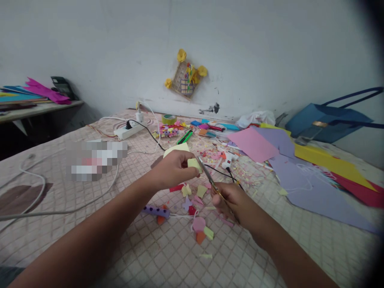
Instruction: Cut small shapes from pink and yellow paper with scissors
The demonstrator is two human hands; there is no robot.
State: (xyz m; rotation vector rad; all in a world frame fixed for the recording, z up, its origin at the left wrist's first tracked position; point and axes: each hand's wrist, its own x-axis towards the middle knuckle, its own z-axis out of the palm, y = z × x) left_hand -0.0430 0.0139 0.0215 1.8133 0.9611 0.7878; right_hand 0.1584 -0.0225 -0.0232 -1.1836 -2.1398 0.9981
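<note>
My left hand (pixel 177 168) is closed on a pale yellow piece of paper (pixel 194 164), pinched between thumb and fingers. Behind that hand a larger pale yellow sheet (pixel 180 147) shows; whether it is also held I cannot tell. My right hand (pixel 229 199) grips a pair of scissors (pixel 212 182) with gold-coloured handles, the blades pointing up and left beside the paper. Below the hands lie small paper cut-outs, among them a pink circle (pixel 199 224), an orange piece (pixel 201 237) and a purple strip with dark dots (pixel 156 211).
A glue gun (pixel 228 160) with a black cord lies among paper scraps. A green cutter (pixel 185 137) and green tape roll (pixel 169 119) are behind. Large purple sheets (pixel 312 196) and a blue bag (pixel 327 120) stand right. Left, a power strip (pixel 129 130) has trailing cables.
</note>
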